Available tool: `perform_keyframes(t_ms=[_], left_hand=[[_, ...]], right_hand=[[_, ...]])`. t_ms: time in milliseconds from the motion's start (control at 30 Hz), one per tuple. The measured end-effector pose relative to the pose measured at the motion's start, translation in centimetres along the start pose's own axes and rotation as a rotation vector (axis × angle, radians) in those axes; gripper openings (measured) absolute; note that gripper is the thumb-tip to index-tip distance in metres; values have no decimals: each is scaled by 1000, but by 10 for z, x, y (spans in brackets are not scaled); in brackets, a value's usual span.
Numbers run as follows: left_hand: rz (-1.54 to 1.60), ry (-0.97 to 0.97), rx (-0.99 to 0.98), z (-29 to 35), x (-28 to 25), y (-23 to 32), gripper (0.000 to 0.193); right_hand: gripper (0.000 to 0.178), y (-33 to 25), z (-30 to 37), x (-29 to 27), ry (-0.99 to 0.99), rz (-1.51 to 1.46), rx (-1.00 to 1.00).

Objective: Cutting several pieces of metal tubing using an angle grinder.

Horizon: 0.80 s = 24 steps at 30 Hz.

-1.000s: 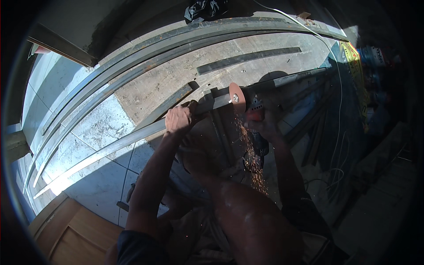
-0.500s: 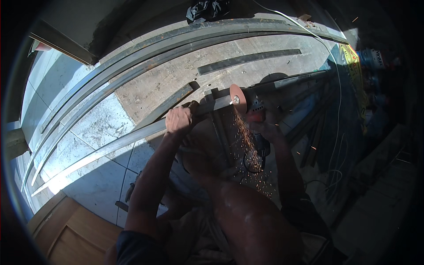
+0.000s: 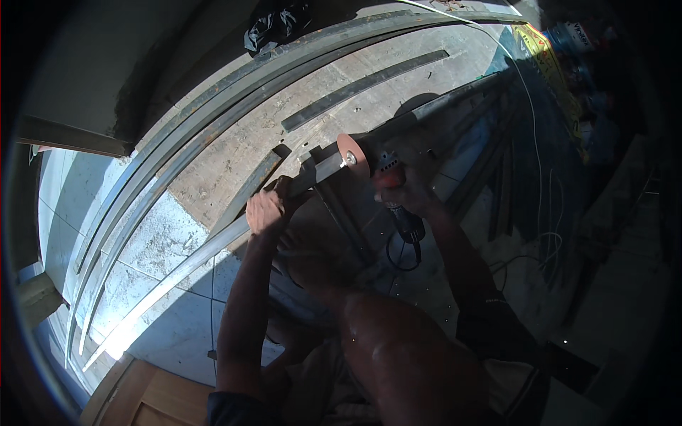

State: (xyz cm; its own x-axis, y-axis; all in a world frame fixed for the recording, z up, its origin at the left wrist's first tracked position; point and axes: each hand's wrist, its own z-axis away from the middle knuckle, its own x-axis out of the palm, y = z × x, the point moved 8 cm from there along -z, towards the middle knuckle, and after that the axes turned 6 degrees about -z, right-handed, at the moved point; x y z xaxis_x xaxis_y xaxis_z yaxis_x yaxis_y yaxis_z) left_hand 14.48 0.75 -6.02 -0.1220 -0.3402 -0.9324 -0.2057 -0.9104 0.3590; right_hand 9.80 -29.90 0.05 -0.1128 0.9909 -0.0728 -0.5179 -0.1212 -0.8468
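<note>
My left hand (image 3: 266,211) is wrapped over a long grey metal tube (image 3: 328,169), which runs from the lower left up to the middle. In my right hand (image 3: 410,195) is an angle grinder (image 3: 405,224) with a red-and-dark body, its cord looping below. The grinder's reddish cutting disc (image 3: 355,155) stands upright at the tube, right of my left hand. Whether its edge touches the metal I cannot tell. A darker crossbar (image 3: 341,219) lies under the tube near the disc. My bare leg (image 3: 398,334) is bent below both hands.
Several long metal bars (image 3: 213,128) lie curving across the far side. A short flat bar (image 3: 366,89) rests on the board. A black plastic bag (image 3: 273,28) is at the back, a yellow printed sheet (image 3: 543,60) at far right. A white cable (image 3: 529,99) trails down the right; a wooden panel (image 3: 167,394) is lower left.
The dense spark stream below the disc has died away, leaving a few scattered specks. The whole view has shifted, so hands, tube and grinder appear further left. Both grips are unchanged.
</note>
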Motion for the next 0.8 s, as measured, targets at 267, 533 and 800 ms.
perform_keyframes(t_ms=[267, 533, 800], left_hand=[[-100, -66, -58, -1, 8, -18, 36], [-142, -80, -26, -2, -7, 0, 40], [-85, -50, -5, -1, -8, 2, 39]], right_hand=[[51, -10, 13, 3, -3, -155, -48], [61, -2, 10, 7, 13, -120, 1], [63, 0, 10, 5, 44, -25, -55]])
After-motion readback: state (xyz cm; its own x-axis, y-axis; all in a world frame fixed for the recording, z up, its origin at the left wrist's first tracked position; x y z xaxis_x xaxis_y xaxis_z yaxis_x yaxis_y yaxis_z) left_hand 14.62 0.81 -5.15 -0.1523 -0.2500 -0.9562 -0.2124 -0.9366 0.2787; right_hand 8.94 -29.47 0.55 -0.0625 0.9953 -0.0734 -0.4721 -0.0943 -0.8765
